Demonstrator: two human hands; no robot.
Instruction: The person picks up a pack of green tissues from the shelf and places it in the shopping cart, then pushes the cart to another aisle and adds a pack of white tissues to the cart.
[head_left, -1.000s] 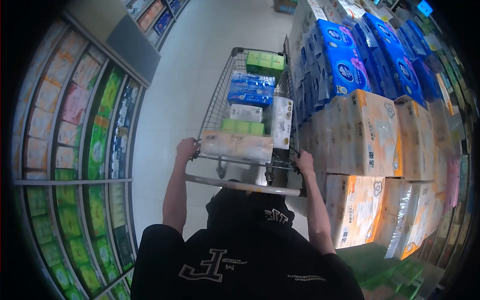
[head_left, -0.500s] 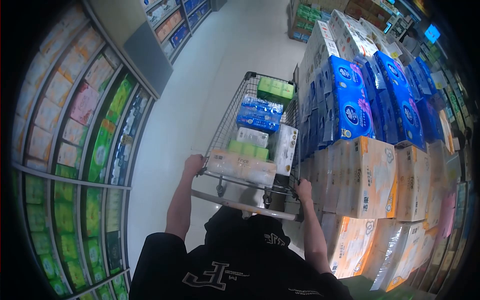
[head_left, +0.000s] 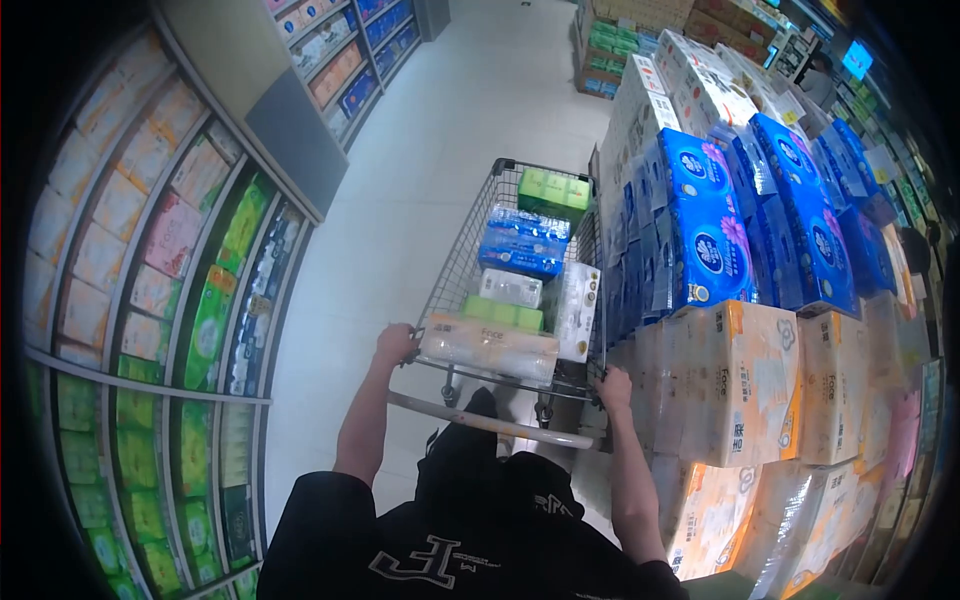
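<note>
A wire shopping cart is in front of me, and both hands are closed on its near end. My left hand wraps round the near left corner, while my right hand grips the near right corner. The pale handle bar runs lower, between my forearms. Inside the cart lie a beige tissue pack nearest me, a green pack, a small white pack, a tall white pack at the right, a blue pack and another green pack at the far end.
Shelves of tissue packs line the left side, with a grey pillar beyond. Close by the cart's right side stand stacked blue packs and beige packs. The pale floor stretches ahead. A person is far right.
The stacks on the right and the shelves on the left have shifted down in view as the cart and I advance. Both hands keep their hold, and a leg now shows below the cart.
</note>
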